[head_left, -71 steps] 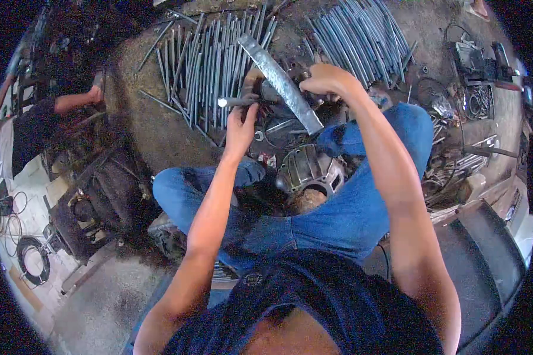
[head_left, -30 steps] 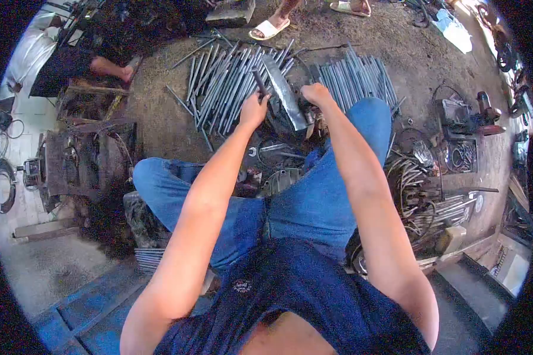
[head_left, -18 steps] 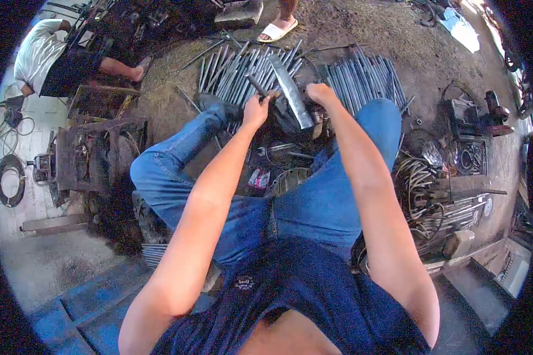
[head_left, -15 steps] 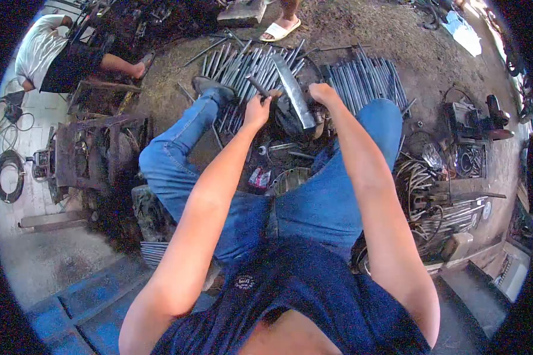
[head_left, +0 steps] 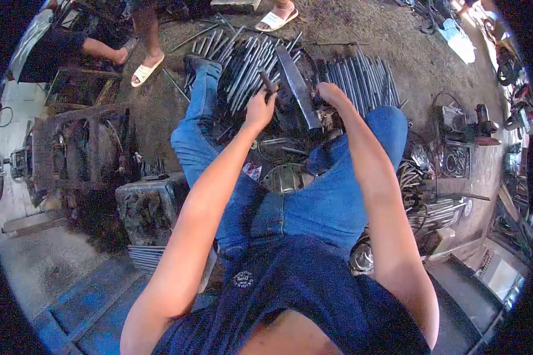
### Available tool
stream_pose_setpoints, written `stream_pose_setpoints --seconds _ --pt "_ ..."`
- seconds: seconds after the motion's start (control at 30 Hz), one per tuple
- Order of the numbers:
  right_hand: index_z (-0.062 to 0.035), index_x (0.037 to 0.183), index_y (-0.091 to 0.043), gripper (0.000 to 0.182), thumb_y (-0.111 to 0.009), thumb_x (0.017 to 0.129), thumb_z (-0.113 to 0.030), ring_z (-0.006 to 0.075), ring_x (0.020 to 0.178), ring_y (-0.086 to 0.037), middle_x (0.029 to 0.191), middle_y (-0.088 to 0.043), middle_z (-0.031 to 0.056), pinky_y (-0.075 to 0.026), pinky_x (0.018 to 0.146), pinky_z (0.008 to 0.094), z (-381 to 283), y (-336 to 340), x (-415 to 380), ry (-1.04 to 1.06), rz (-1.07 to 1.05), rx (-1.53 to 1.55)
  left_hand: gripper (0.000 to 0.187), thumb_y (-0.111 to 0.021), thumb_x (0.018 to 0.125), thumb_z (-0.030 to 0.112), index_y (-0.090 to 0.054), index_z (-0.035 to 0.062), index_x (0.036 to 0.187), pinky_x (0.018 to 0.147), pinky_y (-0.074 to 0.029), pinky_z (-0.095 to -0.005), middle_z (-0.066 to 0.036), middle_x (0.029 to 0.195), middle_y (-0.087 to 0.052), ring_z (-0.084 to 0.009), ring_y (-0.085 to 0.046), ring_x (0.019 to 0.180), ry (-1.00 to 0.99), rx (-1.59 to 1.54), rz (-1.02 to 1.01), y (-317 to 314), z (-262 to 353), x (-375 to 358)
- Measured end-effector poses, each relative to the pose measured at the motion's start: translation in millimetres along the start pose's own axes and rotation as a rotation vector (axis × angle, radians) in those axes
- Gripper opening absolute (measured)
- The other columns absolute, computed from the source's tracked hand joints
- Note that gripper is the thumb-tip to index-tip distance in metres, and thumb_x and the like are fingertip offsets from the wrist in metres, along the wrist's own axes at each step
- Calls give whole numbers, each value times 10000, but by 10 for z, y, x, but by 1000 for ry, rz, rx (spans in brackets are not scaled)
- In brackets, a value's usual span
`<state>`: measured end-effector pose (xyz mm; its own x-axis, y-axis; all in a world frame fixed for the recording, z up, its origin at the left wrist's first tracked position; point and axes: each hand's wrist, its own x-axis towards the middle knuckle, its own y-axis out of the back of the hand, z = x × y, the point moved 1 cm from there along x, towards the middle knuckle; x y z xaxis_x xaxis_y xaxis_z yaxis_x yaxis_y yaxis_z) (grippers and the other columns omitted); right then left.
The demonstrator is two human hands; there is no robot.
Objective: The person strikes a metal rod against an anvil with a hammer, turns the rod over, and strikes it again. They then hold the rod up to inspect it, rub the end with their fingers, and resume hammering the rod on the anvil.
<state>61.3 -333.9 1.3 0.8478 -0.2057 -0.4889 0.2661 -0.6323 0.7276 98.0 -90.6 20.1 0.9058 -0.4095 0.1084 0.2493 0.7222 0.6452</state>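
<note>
Between my legs, my left hand (head_left: 260, 109) is closed round a short dark metal rod (head_left: 267, 79) that points up and away from me. Fingers curled, my right hand (head_left: 330, 93) is beside a dark metal device (head_left: 325, 116); whatever it grips is hidden. A long flat metal bar (head_left: 298, 89) slants between the two hands, touching neither as far as I can see. Beyond my left hand, many bare metal rods (head_left: 249, 62) lie in a loose pile. A second, neater row of rods (head_left: 361, 77) lies past my right hand.
A person's sandalled foot (head_left: 148, 70) stands at the upper left, another sandal (head_left: 276, 19) at the top. To the left is a rusty metal frame (head_left: 80, 148). A cut-off machine (head_left: 484, 124) and bent rods (head_left: 414, 177) are at the right.
My view has shifted, and my left foot is farther away from me. Another person's sandalled leg has come into view at the upper left. The rod remains in my left hand.
</note>
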Motion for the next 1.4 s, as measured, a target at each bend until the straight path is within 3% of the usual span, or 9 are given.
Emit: stream_pose_setpoints --seconds 0.07,0.23,0.5,0.7,0.83,0.93,1.17,1.3,1.4 --pt "-31 941 -652 364 -427 820 -291 367 986 -605 1025 -631 253 -448 845 448 317 -198 317 -211 8 183 258 -572 884 247 -618 45 1038 737 -464 -471 -249 920 -628 -416 -593 880 20 -50 -25 4 14 9" --pt "21 935 -641 378 -444 807 -275 322 949 -618 996 -641 252 -453 826 435 246 -193 253 -126 121 8 298 -582 879 276 -629 -10 950 713 -464 -490 -279 847 -618 -435 -593 831 1 22 -29 -245 -334 34" --pt "-3 969 -656 363 -487 805 -279 258 884 -595 1010 -645 183 -447 779 396 341 -246 285 -129 121 169 375 -538 897 288 -530 43 1182 765 -452 -502 -262 954 -615 -441 -574 907 10 -119 -120 -426 -581 80" --pt "-70 907 -650 393 -508 868 -434 208 679 -615 841 -655 77 -499 607 370 -24 199 -140 -289 -398 824 455 -499 896 186 -403 105 1333 809 -439 -513 -279 1029 -587 -463 -545 964 -117 -230 -114 -681 -952 151" --pt "-96 986 -630 511 -486 866 -571 194 669 -626 860 -662 70 -527 612 369 -7 370 -180 -389 -425 949 475 -498 884 144 -390 89 1343 828 -436 -510 -280 1039 -584 -466 -538 975 70 -122 -201 -697 -1000 158" --pt "-59 1125 -603 520 -475 899 -510 197 818 -615 997 -659 68 -500 785 370 179 256 83 -498 -536 816 458 -497 883 134 -406 28 1320 832 -437 -503 -278 1047 -583 -459 -542 974 -44 -224 -142 -701 -965 254" --pt "-68 960 -613 494 -580 791 -531 229 533 -585 763 -632 91 -515 483 365 370 -214 317 -324 -407 756 351 -516 906 174 -509 -35 1188 775 -448 -459 -270 981 -604 -446 -564 920 -55 -220 -78 -328 -495 329" --pt "-64 930 -614 431 -559 816 -476 230 536 -586 756 -633 103 -515 487 375 314 -221 238 -459 -467 898 247 -507 920 175 -542 -66 960 674 -438 -463 -275 827 -588 -469 -555 797 -220 -200 84 16 -230 441" --pt "-127 1082 -632 422 -611 798 -438 247 720 -620 944 -664 65 -520 660 377 402 -234 264 -435 -534 964 289 -541 902 202 -577 -81 949 667 -446 -466 -287 819 -594 -467 -562 780 -232 -135 47 473 177 454"
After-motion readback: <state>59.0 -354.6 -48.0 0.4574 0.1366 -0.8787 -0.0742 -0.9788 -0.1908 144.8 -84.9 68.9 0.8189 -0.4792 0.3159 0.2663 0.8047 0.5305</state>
